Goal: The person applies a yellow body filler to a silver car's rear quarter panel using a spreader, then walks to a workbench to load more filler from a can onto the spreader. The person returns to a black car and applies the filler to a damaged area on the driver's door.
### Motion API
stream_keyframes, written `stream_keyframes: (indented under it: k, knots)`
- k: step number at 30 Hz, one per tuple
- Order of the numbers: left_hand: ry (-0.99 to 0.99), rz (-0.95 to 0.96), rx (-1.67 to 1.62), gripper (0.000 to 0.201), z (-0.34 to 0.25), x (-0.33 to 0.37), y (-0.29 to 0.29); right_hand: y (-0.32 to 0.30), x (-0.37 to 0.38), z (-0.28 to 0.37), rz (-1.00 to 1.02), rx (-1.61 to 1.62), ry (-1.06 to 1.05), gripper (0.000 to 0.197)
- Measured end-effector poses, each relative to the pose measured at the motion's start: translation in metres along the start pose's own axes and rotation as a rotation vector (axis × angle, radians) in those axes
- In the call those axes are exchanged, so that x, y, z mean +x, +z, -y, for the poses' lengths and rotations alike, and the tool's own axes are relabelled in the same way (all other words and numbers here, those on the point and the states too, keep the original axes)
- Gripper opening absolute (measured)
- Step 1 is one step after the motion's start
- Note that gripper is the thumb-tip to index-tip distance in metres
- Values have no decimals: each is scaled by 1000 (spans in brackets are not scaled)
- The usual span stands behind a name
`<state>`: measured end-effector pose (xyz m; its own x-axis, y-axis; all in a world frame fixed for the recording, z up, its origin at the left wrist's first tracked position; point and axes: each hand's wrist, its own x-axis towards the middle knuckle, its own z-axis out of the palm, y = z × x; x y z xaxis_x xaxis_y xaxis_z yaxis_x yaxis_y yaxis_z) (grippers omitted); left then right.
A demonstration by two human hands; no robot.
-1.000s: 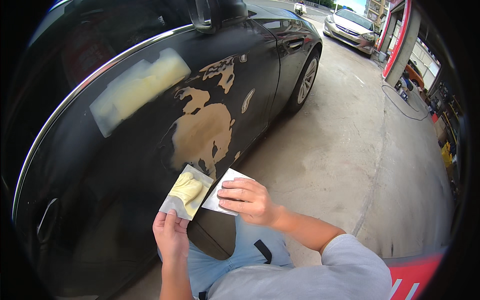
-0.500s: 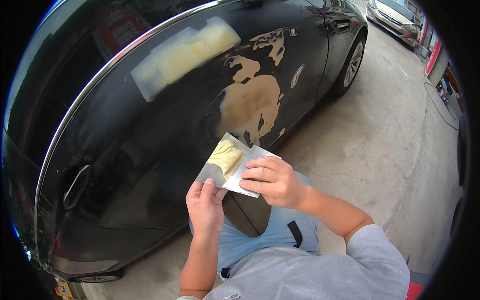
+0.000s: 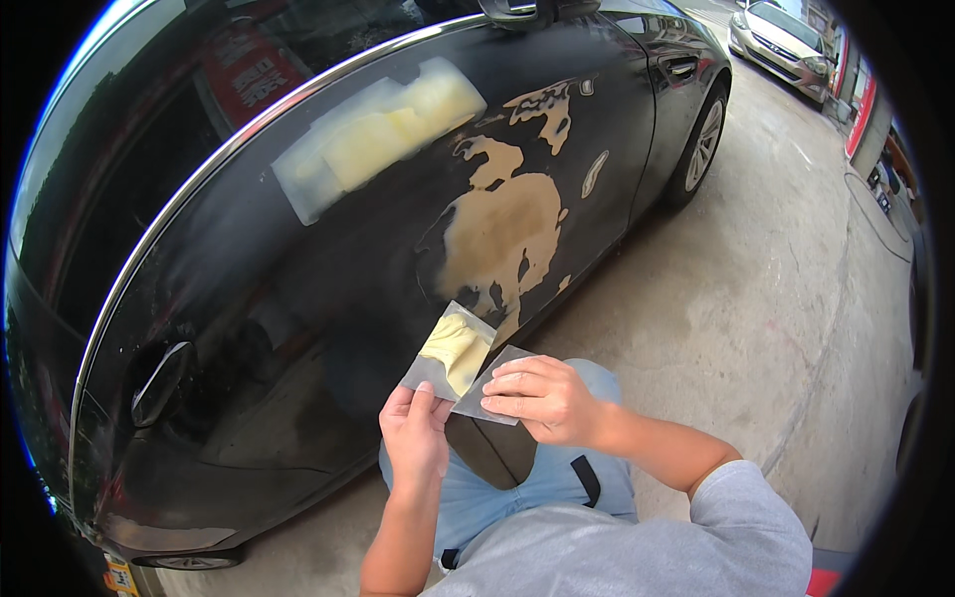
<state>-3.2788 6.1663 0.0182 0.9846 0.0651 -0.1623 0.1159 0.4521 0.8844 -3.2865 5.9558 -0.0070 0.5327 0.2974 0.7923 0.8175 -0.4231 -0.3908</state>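
Observation:
My left hand point(image 3: 416, 438) grips the lower edge of a flat grey putty spreader point(image 3: 423, 375), thumb on top. A mound of pale yellow putty point(image 3: 456, 344) lies on its upper face, folded on the left and smeared thin toward the lower right. In my right hand point(image 3: 547, 400) is a second flat putty spreader point(image 3: 484, 386), fingers spread over its face. Its edge meets or nearly touches the right side of the first one. Both are above my knees, in front of the black car door point(image 3: 348, 269).
The door carries a pale yellow filler patch point(image 3: 383, 134) near the window trim and a sanded tan patch point(image 3: 507, 229) lower down. A door handle point(image 3: 159, 385) is at left. Concrete floor point(image 3: 686, 318) stretches right, with a light-coloured car point(image 3: 781, 45) farther off.
Both hands and spreaders sit slightly lower in the picture, and the car has shifted down too. The right spreader has tilted and looks darker; the putty now reaches farther toward the lower right.

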Motion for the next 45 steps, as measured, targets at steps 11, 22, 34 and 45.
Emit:
stream_keyframes:
  k: [11, 22, 34, 45]
  knots:
    - [82, -42, 40, 23, 1, -40, -65, -31, 122, -130, -454, -684, -267, 31]
    - [60, -157, 68, 26, 5, -56, -98, -15, 165, -161, -527, -715, -355, 39]
    - [101, -186, 67, 23, 5, -47, -113, -15, 165, -163, -452, -662, -307, 39]
    - [75, -193, 51, 19, 2, -39, -114, 1, 137, -166, -408, -631, -274, 41]
